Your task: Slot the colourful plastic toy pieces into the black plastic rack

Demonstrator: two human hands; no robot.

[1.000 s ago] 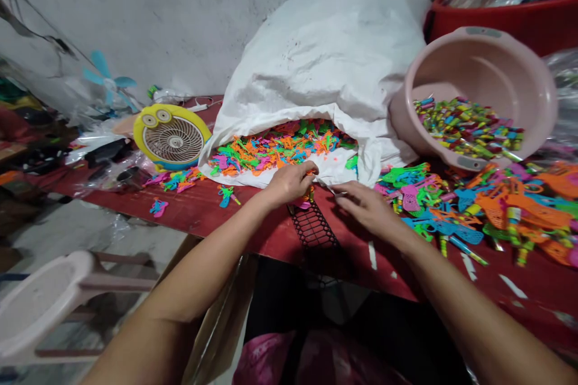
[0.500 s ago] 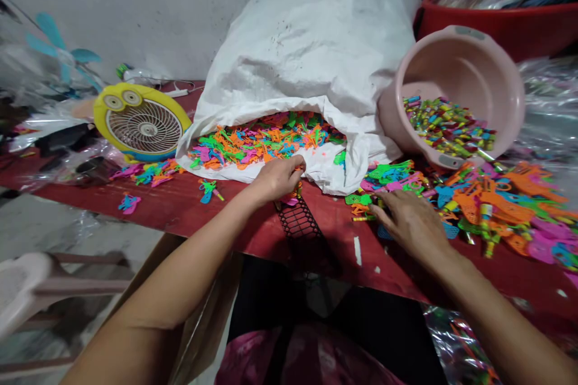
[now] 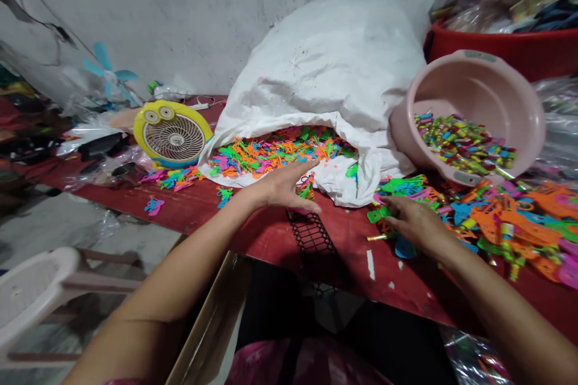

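Note:
My left hand is spread, thumb apart from the fingers, in front of the mouth of a white sack. Small colourful plastic pieces fill the sack's opening. Just beyond the thumb stands a small bundle of coloured pieces, at the top of a black mesh strip. At the left edge of the colourful pile, my right hand has its fingertips closed on a green plastic piece. A blue piece lies below that hand.
A pink basin of shiny little tubes leans at the right, before a red tub. A yellow fan stands left of the sack. A pale stool is at the lower left, beside a cardboard box.
My left hand has opened from a pinch near the mesh strip, leaving a small bundle there. My right hand now grips a green piece. The whole view has shifted slightly.

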